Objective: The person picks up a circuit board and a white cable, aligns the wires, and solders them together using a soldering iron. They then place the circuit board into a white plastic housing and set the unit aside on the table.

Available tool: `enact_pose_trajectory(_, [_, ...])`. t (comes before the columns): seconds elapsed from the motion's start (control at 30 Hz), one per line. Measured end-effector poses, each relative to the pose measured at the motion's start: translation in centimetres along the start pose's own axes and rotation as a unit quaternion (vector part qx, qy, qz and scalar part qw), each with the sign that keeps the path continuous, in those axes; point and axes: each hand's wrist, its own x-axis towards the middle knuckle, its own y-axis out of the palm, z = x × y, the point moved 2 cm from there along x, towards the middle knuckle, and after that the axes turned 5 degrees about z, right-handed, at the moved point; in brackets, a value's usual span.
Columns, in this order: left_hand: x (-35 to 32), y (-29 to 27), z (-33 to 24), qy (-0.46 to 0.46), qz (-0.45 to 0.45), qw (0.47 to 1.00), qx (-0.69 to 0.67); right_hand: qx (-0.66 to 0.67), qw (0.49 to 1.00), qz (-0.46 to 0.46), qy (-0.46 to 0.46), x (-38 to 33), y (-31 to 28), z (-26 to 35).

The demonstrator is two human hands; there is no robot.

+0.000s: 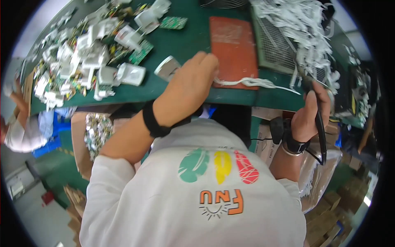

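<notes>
At my far left the pile of white shells (78,57) and green boards (142,51) lies heaped on the green table (181,41); I'd keep my sleeve off it, since one nudge would send pieces over the edge. My left hand (187,88) rests curled at the table's near edge, just beside a grey shell (167,68), its fingers (205,59) bent over the end of a white cable (247,82); the tips are hidden, so I cannot tell whether they truly pinch it. The cable runs right across the lower edge of the red mat (232,45); I judge it best held low and taut against the mat so it doesn't twist. Behind lies a mesh tray (273,45) under tangled white cables (304,24). My right hand (310,117) is clenched round a black tool (319,123), well apart from the left; I'd bring it in slowly, square to the cable.
</notes>
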Motion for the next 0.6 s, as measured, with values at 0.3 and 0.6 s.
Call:
enact_pose_trajectory(0.3, [3.4, -2.0, -2.3, 0.103, 0.178, 0.962, 0.180, -0.093, 0.990, -0.057, 0.084, 5.3, -3.0, 2.3])
enact_pose_trajectory(0.6, [11.7, -21.7, 3.5, -0.035, -0.202, 0.891, 0.405, -0.305, 0.918, 0.233, -0.105, 6.5, -2.0, -3.6])
